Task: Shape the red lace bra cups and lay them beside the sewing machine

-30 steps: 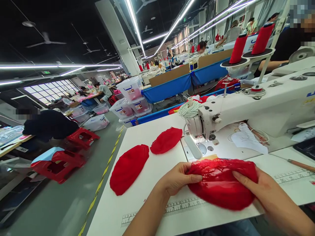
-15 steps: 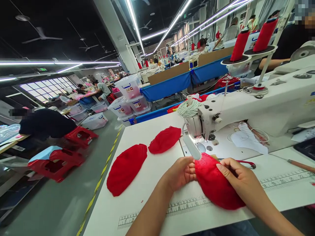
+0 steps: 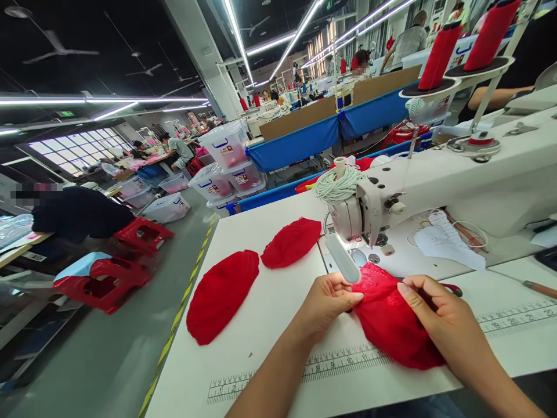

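A red lace fabric piece (image 3: 391,325) lies on the white sewing table (image 3: 270,313) just in front of the needle of a white sewing machine (image 3: 456,180). My left hand (image 3: 328,302) pinches its left edge with closed fingers. My right hand (image 3: 439,316) presses and grips its right side, fingers curled over the cloth. Two more red fabric pieces lie flat to the left: a large one (image 3: 221,293) and a smaller one (image 3: 290,242).
Two red thread cones (image 3: 439,55) stand on a rack behind the machine, and a white cord spool (image 3: 337,186) sits on its head. A printed ruler (image 3: 331,366) runs along the table's front edge. Red stools (image 3: 104,278), plastic bins (image 3: 226,168) and other workers fill the aisle at left.
The red piece has been folded smaller and pushed up toward the needle. Both hands moved forward with it, the left changing from a flat hold to a pinch.
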{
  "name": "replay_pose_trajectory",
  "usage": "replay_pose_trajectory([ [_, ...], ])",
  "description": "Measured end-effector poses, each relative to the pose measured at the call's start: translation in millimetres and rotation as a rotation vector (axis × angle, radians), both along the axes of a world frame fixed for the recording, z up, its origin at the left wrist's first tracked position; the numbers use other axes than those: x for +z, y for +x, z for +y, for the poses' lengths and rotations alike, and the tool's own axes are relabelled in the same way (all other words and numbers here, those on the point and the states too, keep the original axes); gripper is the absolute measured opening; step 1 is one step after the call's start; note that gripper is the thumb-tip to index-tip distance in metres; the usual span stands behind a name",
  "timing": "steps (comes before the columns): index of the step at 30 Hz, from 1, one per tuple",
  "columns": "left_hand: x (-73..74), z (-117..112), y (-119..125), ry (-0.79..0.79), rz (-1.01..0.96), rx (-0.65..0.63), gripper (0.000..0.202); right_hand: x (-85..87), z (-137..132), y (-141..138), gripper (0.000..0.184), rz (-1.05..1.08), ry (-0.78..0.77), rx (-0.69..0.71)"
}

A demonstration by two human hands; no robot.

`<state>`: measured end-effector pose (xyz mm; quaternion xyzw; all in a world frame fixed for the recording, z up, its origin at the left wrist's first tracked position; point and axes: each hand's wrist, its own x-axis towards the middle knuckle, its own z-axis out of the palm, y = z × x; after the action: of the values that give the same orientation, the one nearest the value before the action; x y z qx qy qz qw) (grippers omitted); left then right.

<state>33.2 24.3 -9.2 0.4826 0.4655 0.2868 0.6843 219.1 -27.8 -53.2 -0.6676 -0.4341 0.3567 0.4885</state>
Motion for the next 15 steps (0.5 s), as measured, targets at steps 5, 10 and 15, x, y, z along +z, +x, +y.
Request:
replay_pose_trajectory([
  [5,3.0,-0.4,2.7,-0.012,0.0,0.03,0.035,-5.4,1.6,4.6,0.037,-0.021,-0.019,0.073],
  [10,2.0,-1.3,5.4,-0.002,0.007,0.08,0.037,-19.4,0.4,10.0,0.043,-0.072,-0.06,0.1],
  [15,-7.0,0.7,6.8,-0.01,-0.027,0.157,0.028,-41.9,-0.8,14.4,0.045,-0.115,0.02,0.148],
])
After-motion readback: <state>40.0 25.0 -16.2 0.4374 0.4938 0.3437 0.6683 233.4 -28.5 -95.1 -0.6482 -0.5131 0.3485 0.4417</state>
